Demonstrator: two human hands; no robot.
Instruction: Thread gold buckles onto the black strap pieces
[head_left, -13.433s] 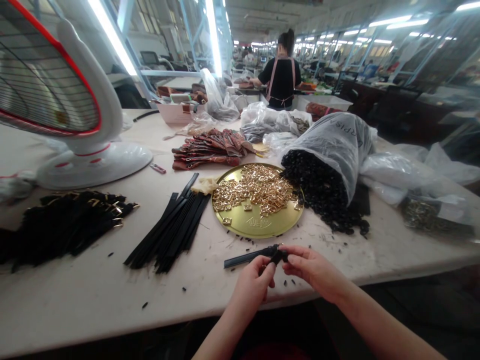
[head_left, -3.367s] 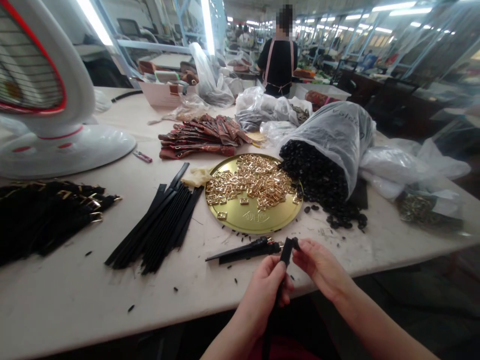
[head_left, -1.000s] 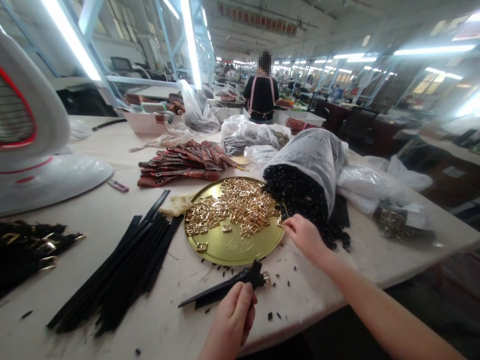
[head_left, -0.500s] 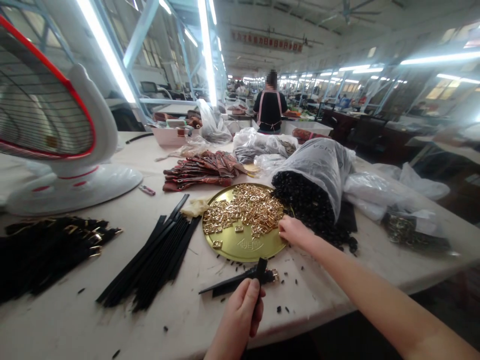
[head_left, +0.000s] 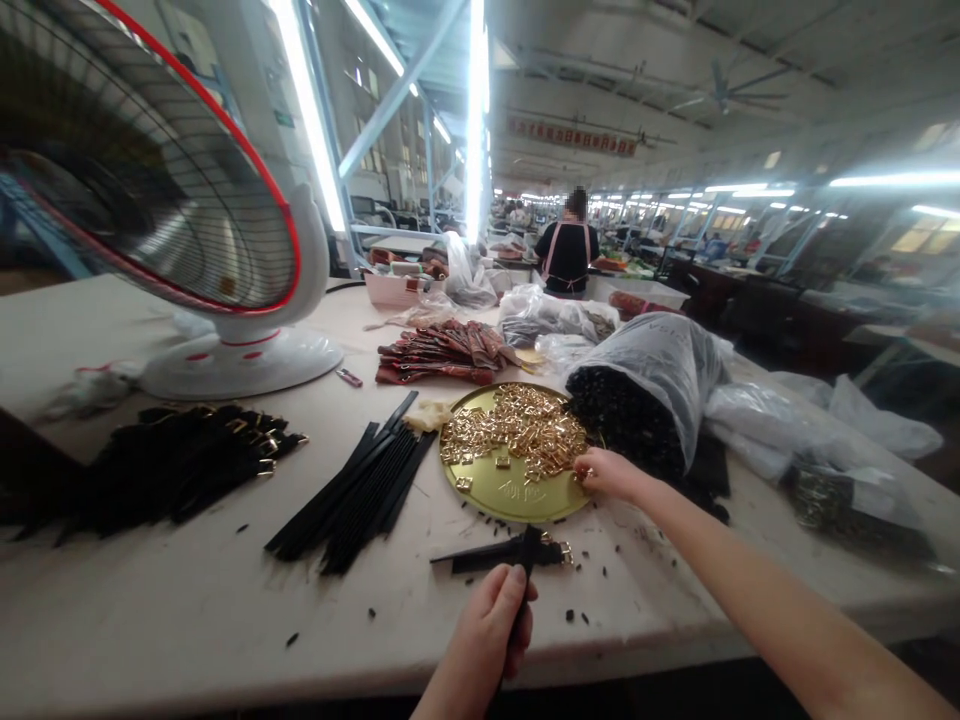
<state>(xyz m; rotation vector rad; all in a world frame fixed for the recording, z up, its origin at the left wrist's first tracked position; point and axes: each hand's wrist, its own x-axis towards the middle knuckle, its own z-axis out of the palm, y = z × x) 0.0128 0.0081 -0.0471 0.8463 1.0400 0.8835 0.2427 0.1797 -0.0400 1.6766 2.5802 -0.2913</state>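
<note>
My left hand is closed round a narrow black strap near the table's front edge, the strap's end sticking up above my thumb. Just beyond it lie black straps with a gold buckle flat on the table. My right hand reaches to the right rim of a round gold tray heaped with small gold buckles. Its fingers are curled together at the buckles; what they pinch is too small to make out.
Loose black straps lie left of the tray and a pile of buckled straps further left. A white fan stands behind. A clear bag of black parts lies right of the tray. Reddish straps sit behind; a person stands far off.
My head has lifted, so more of the fan and ceiling shows. My right hand stays at the tray's right rim among the buckles. My left hand keeps hold of the strap.
</note>
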